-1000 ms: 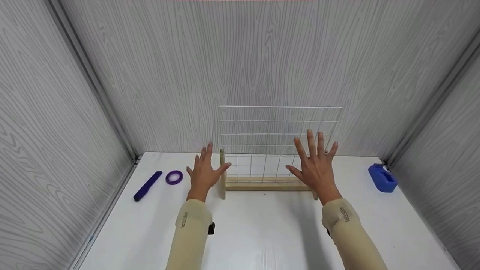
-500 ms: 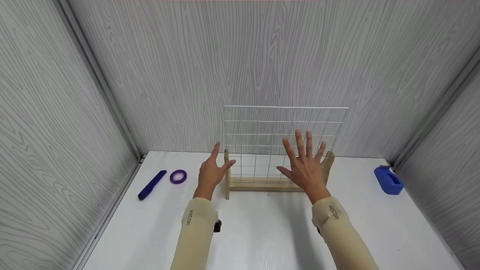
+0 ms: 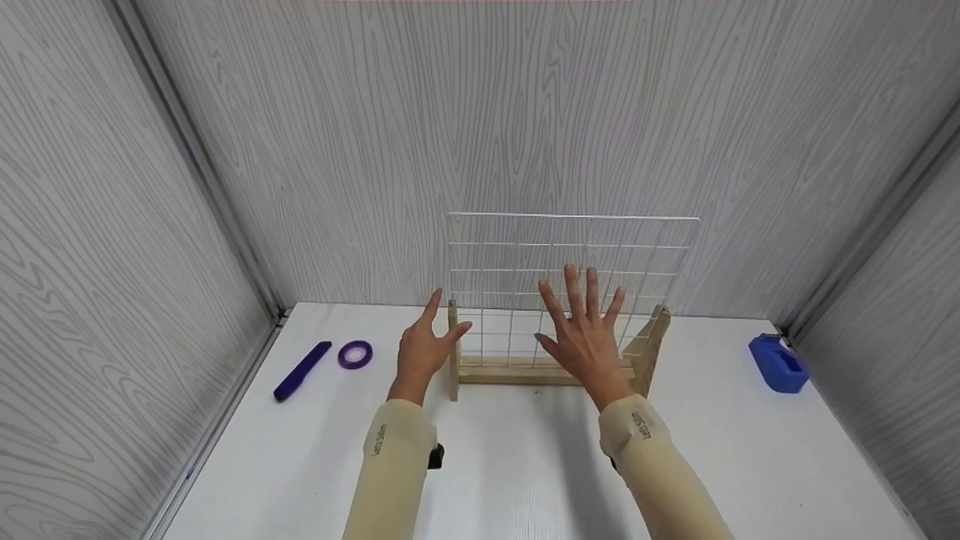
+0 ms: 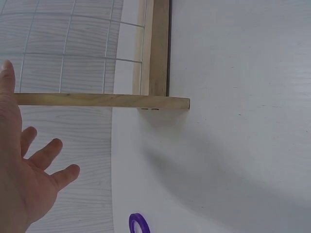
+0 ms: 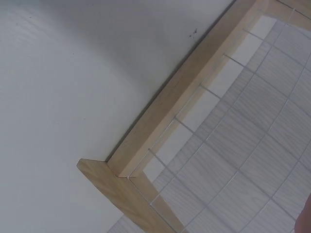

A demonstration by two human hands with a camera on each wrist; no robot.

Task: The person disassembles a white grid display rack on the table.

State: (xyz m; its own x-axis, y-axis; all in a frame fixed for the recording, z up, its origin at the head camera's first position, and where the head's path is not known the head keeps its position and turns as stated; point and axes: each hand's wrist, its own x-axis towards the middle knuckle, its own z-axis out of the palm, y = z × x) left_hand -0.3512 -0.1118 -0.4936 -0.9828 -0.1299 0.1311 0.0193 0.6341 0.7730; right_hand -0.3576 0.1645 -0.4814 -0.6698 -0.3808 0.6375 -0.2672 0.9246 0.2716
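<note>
A white wire grid rack [image 3: 574, 217] with a wooden base [image 3: 517, 375] stands near the back of the table. Its left wooden side piece [image 4: 97, 100] runs beside my left hand [image 3: 421, 352], which holds nothing. In the left wrist view that hand's other fingers are spread and loosely bent, the thumb near the side piece; whether it touches cannot be told. My right hand [image 3: 586, 341], fingers straight and spread, hovers in front of the grid, holding nothing. Only a bit of a finger [image 5: 303, 218] shows in the right wrist view, beside the wooden frame and wires.
On the left of the white table [image 3: 510, 480] lie a dark purple stick-like object [image 3: 302, 371] and a purple ring-shaped roll [image 3: 355, 355]. A blue tape dispenser [image 3: 778, 364] sits far right. Wood-patterned grey panels [image 3: 360, 150] enclose the back and sides.
My right hand has moved left across the grid, uncovering the right wooden side piece. My left hand moved slightly right and turned, so fewer of its fingers show in the head view.
</note>
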